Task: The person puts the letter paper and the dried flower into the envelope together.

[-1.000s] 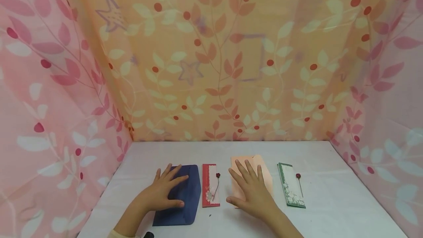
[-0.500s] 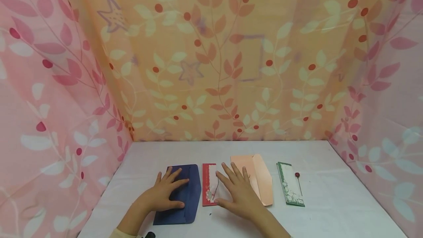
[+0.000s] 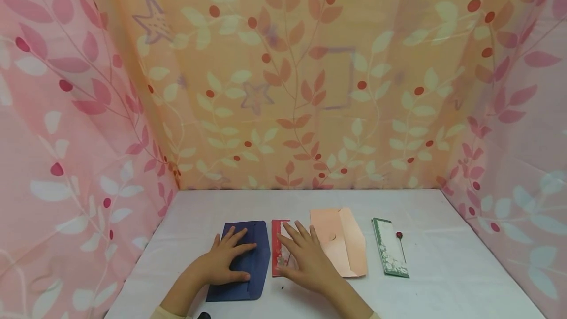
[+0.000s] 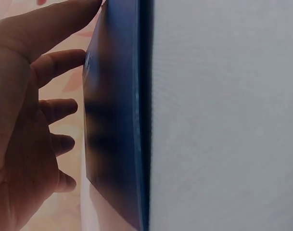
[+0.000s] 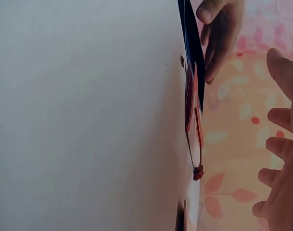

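Navy envelope [image 3: 249, 263] under left hand [image 3: 221, 263], red card [image 3: 275, 249] under right hand [image 3: 309, 260]; both spread, empty; probably pre-grasp, next needs card pinched.

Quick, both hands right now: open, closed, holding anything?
Left hand: open, fingers spread over the blue envelope, holding nothing.
Right hand: open, fingers spread above the red card, holding nothing.
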A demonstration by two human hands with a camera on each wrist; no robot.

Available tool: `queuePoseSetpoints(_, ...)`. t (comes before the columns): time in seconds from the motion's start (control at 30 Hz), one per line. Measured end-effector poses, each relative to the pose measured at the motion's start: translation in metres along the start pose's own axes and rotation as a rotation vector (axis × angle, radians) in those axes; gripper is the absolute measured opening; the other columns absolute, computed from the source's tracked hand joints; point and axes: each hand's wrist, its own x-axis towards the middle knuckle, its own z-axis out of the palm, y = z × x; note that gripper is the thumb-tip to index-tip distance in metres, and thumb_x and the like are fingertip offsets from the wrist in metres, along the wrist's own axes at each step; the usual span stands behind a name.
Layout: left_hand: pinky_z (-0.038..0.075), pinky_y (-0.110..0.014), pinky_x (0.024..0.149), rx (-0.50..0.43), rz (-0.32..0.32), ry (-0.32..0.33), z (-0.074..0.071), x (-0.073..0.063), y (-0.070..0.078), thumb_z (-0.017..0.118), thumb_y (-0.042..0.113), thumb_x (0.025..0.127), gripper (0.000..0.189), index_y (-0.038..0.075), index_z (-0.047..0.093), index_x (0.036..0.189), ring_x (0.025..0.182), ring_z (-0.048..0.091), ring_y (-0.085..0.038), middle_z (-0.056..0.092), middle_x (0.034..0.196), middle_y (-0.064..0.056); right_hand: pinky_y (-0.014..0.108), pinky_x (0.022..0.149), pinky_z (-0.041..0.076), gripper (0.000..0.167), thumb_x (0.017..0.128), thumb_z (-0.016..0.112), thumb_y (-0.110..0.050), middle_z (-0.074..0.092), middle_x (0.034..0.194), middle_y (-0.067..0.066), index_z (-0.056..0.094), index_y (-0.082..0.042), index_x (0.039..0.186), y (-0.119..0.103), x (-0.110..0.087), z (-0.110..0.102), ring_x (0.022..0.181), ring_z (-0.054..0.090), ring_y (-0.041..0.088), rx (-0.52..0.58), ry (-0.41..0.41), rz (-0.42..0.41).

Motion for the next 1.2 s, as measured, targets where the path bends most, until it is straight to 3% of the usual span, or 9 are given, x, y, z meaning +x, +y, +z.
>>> queuePoseSetpoints(0.37, 0.008, -0.083, 0.109, -0.012, -0.04, -0.031, 0.0, 0.002, -0.001, 0.064, 0.076, 0.082, 0.078, 0.04, 0.051, 0.149, 0.155, 0.008, -0.05, 0.025, 0.169, -0.01, 0.07, 0.119, 0.016, 0.071, 0.091, 0.066, -0.062, 0.034, 0.166, 0.0, 0.047, -0.033, 0.153, -0.013, 0.012, 0.011, 0.157, 0.021, 0.033, 0.09, 0.013, -0.013)
queuePoseSetpoints(0.63, 0.016, -0.082, 0.109, -0.017, -0.044, -0.032, 0.001, 0.001, -0.003, 0.063, 0.079, 0.081, 0.081, 0.038, 0.05, 0.15, 0.156, 0.011, -0.048, 0.024, 0.17, -0.009, 0.072, 0.117, 0.02, 0.065, 0.091, 0.072, -0.051, 0.037, 0.164, 0.002, 0.056, -0.021, 0.146, -0.017, 0.02, 0.022, 0.154, 0.028, 0.038, 0.089, -0.004, -0.033)
queuePoseSetpoints(0.93, 0.021, -0.082, 0.108, 0.0, -0.022, -0.008, 0.001, 0.001, -0.004, 0.062, 0.079, 0.081, 0.081, 0.036, 0.052, 0.149, 0.155, 0.014, -0.048, 0.026, 0.169, -0.011, 0.074, 0.115, 0.021, 0.063, 0.091, 0.074, -0.048, 0.044, 0.16, 0.008, 0.058, -0.017, 0.145, -0.022, 0.027, 0.03, 0.151, 0.031, 0.043, 0.114, -0.064, -0.021)
queuePoseSetpoints(1.2, 0.022, -0.081, 0.108, -0.006, -0.017, 0.0, -0.001, -0.001, -0.001, 0.065, 0.077, 0.082, 0.08, 0.034, 0.053, 0.148, 0.155, 0.014, -0.048, 0.027, 0.168, -0.011, 0.073, 0.118, 0.013, 0.06, 0.091, 0.074, -0.049, 0.044, 0.161, 0.004, 0.061, -0.02, 0.142, -0.021, 0.033, 0.041, 0.153, 0.029, 0.041, 0.154, -0.14, 0.047)
